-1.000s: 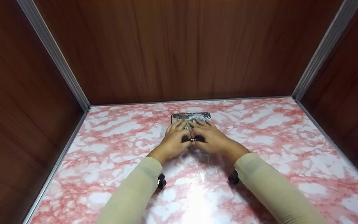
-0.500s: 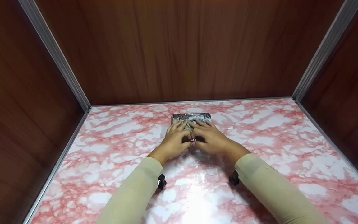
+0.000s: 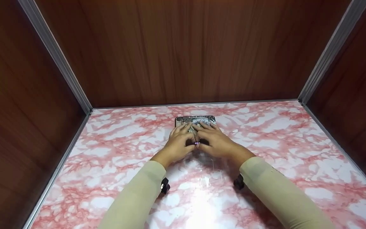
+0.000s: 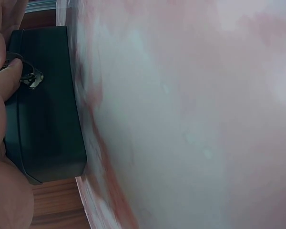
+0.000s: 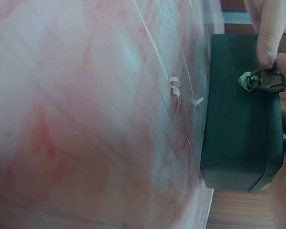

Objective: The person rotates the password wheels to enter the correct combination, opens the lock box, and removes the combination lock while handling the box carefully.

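A small box [image 3: 199, 119] with a patterned lid stands towards the back of the table. Its dark green front [image 5: 238, 138] carries a metal clasp [image 5: 248, 81], through which a small padlock [image 5: 275, 82] hangs. My left hand [image 3: 177, 143] pinches the padlock between thumb and index finger, while its other fingers rest on the lid. From the other side my right hand [image 3: 218, 141] also pinches the padlock, with its remaining fingers lying across the lid. In the left wrist view the padlock's shackle [image 4: 28, 67] shows beside the thumb; the fingers hide most of its body.
Pink and white marbled covering lies over the table [image 3: 113, 152]. Dark wood panels [image 3: 183, 57] rise at the back and both sides. A thin white curled strip [image 5: 174, 87] lies on the table in front of the box.
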Available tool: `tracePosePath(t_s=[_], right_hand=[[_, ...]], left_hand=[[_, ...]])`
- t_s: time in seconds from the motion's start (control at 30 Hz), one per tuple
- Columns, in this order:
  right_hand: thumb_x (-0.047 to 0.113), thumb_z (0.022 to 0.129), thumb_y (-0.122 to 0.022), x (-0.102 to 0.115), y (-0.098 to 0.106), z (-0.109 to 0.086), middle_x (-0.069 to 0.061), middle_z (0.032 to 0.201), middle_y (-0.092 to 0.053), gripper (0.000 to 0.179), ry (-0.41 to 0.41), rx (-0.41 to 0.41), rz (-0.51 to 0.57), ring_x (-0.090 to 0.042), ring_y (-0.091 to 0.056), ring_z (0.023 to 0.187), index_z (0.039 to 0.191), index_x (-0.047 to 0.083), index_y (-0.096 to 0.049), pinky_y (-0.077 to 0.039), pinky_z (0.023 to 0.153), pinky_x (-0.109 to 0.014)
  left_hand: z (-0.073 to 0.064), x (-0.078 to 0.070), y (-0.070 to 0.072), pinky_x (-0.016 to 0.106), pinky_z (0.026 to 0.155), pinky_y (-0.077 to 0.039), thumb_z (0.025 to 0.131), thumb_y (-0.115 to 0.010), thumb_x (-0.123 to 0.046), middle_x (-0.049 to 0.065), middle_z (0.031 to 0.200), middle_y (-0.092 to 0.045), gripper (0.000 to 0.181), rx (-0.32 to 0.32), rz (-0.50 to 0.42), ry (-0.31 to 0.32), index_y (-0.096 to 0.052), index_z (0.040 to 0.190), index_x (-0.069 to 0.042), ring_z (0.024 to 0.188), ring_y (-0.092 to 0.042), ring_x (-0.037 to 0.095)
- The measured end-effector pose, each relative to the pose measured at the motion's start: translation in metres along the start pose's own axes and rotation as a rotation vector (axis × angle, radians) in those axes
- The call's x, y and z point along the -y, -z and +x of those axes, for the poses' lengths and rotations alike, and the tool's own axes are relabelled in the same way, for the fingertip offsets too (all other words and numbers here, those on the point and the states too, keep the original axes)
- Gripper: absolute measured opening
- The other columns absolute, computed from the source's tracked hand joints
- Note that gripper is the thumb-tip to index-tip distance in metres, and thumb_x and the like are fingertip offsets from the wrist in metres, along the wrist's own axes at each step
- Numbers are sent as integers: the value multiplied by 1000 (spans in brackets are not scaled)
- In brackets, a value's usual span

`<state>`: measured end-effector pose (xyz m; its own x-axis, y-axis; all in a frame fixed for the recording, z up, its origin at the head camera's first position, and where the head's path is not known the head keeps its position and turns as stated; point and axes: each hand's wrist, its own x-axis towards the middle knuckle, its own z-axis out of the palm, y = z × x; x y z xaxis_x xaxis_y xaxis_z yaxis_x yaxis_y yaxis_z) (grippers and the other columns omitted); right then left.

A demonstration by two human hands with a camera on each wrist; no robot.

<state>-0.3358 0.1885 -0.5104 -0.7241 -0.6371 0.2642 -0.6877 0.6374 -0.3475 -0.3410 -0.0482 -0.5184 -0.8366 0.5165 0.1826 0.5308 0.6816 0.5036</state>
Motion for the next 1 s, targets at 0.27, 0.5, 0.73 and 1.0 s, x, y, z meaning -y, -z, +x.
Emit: tracePosePath(t_s=[0.27, 0.5, 0.73, 1.0], right_hand=[[39, 108, -73, -1, 0, 1, -9, 183, -42, 22, -2, 9, 8, -48, -30, 173, 119, 21, -68, -13, 139, -81], [37, 108, -73, 1, 0, 1, -11, 181, -44, 18, -10, -4, 5, -47, -32, 172, 118, 22, -71, -16, 138, -82], [36, 109, -71, 1, 0, 1, -12, 181, -45, 18, -6, -12, 3, -48, -33, 172, 119, 21, -72, -16, 136, -84], [40, 109, -70, 0, 0, 1, -10, 182, -42, 23, -20, -1, 1, -47, -31, 173, 121, 21, -72, -14, 138, -82]], left_hand=[[-1, 0, 0, 59, 147, -6, 103, -83, -38, 12, 188, -32, 21, -8, -4, 2, -74, 101, -19, 178, -21, 37], [0, 1, -1, 60, 147, -6, 104, -81, -39, 12, 187, -34, 23, -6, 0, -5, -74, 100, -17, 178, -22, 37], [1, 1, 0, 59, 147, -5, 104, -81, -40, 10, 188, -32, 23, 4, -2, 6, -73, 100, -19, 178, -20, 36], [1, 0, 0, 60, 147, -6, 103, -82, -34, 10, 188, -32, 17, 3, 4, 7, -75, 100, -19, 178, -21, 37]])
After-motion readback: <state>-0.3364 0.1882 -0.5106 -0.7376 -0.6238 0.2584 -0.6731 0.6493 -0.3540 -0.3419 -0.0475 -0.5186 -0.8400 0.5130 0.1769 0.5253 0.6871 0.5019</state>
